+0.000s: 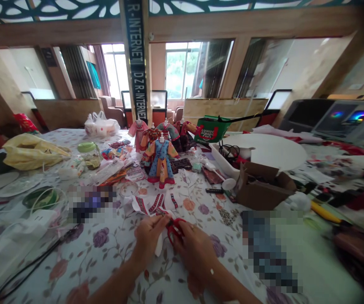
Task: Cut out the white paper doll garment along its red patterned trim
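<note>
Red-handled scissors (173, 231) are gripped in my right hand (196, 245), their blades mostly hidden between the two hands. My left hand (148, 234) is closed, fingertips pinching a small piece of white cloth (158, 245) that hangs down beside the scissors. Both hands meet low over the flowered tablecloth (112, 261). Just beyond them lie white fabric pieces with red patterned bands (156, 203). Behind these stands a small doll-sized robe in blue and tan with a red hem (161, 162), with several similar little outfits on stands at its back.
To the right are a cardboard box (261, 185), a white tray with black cable (224, 162) and a green bag (212, 128). On the left stand a green-lidded jar (89, 155), a yellow bag (33, 152) and a white power strip (26, 236) with cords. Two areas are pixelated.
</note>
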A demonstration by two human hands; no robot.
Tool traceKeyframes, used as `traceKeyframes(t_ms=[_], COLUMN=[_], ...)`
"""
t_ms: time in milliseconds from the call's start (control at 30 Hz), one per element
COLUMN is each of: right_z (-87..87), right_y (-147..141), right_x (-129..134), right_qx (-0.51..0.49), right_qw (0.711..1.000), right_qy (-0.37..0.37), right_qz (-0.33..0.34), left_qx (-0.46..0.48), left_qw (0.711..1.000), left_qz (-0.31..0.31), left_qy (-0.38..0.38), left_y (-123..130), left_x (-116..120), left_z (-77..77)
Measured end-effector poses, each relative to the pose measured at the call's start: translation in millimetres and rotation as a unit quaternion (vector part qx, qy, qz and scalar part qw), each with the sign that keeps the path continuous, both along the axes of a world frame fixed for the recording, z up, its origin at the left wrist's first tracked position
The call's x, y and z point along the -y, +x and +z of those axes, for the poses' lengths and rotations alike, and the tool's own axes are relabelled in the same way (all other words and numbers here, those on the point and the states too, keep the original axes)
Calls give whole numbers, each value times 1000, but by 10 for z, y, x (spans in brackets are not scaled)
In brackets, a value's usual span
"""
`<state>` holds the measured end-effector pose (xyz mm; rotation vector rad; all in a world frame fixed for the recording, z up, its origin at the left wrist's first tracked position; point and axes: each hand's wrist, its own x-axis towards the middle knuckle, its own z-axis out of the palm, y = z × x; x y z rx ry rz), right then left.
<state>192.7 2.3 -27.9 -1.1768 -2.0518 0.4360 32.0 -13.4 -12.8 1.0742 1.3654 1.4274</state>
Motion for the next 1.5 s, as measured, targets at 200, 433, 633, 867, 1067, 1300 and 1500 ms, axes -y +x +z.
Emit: traceKeyframes(t_ms=[200,433,633,867,1067,1300,1500], right_z=[220,183,143,163,151,167,113], right_y=[174,143,129,53,12,-14,-25], right_x=[-110,-22,20,26,23,-9,-35], right_qx=[-271,-225,-158,-166,-174,-164,-153], right_qw=[935,841,865,851,853,841,837], right_qy=[-230,-444,-429,-451,-448,-473,-488], right_qz=[21,212,205,212,202,205,194], left_qx=[15,122,111,34,33,-11,11], left_qw=[1000,986,988,998,997,997,994], left_qz=[22,-98,-88,-52,-54,-62,-89], left_qy=[-3,-66,-56,2,-37,-38,-63], left_y=[-290,-469,-445,-371,-355,-407,-437], left_x=[-78,-48,-43,-37,-50,-24,-44], left_z=[244,310,287,278,247,278,248])
